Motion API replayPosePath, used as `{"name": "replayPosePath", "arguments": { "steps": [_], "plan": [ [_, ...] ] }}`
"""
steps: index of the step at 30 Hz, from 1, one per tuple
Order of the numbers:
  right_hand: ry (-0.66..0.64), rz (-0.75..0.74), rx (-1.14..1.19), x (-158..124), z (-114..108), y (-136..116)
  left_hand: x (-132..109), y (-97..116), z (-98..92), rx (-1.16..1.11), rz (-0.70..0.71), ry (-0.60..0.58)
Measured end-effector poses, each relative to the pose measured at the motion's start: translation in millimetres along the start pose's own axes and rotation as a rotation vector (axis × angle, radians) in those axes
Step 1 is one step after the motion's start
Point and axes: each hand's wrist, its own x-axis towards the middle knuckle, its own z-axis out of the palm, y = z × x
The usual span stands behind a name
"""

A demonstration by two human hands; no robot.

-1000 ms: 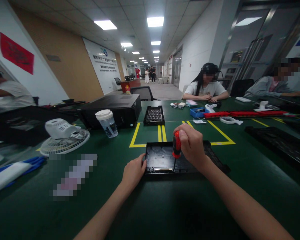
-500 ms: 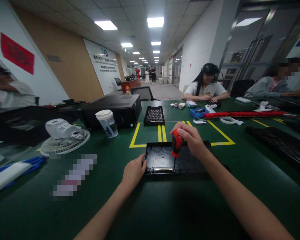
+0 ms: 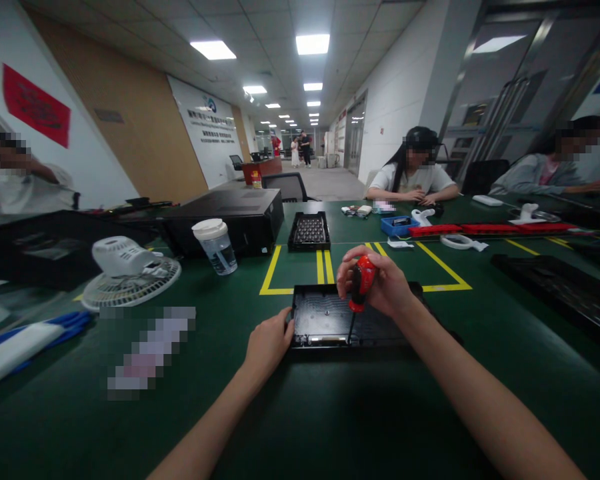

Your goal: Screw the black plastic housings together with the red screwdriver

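A flat black plastic casing [image 3: 325,319] lies on the green table in front of me. My right hand [image 3: 380,285] is closed round the red handle of a screwdriver [image 3: 361,283], whose dark shaft points down into the casing near its front edge. My left hand [image 3: 269,341] grips the casing's left front corner, fingers curled on its rim.
A white desk fan [image 3: 127,272] and a lidded plastic cup [image 3: 215,247] stand at the left by a black box [image 3: 230,217]. A black parts tray [image 3: 309,232] sits beyond yellow tape lines. A blue bin [image 3: 396,225], red strips and other people are across the table.
My right hand has rolled the screwdriver handle, which now leans to the right, and the hand has shifted slightly right. The left hand and the casing have stayed put.
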Motion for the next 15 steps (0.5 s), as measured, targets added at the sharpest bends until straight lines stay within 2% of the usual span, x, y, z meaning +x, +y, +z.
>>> {"name": "replayPosePath", "arguments": {
  "steps": [5,11,15],
  "plan": [
    [0.008,-0.020,0.037,0.0,-5.4,0.6,0.7,-2.4,3.2,0.017,0.021,0.025],
    [0.052,-0.020,-0.027,-0.4,-6.9,0.5,1.3,-4.0,6.2,0.018,0.032,0.040],
    [0.036,-0.039,-0.049,-0.5,-6.8,-0.7,1.3,-2.9,4.9,0.011,0.015,0.022]
  ]
}}
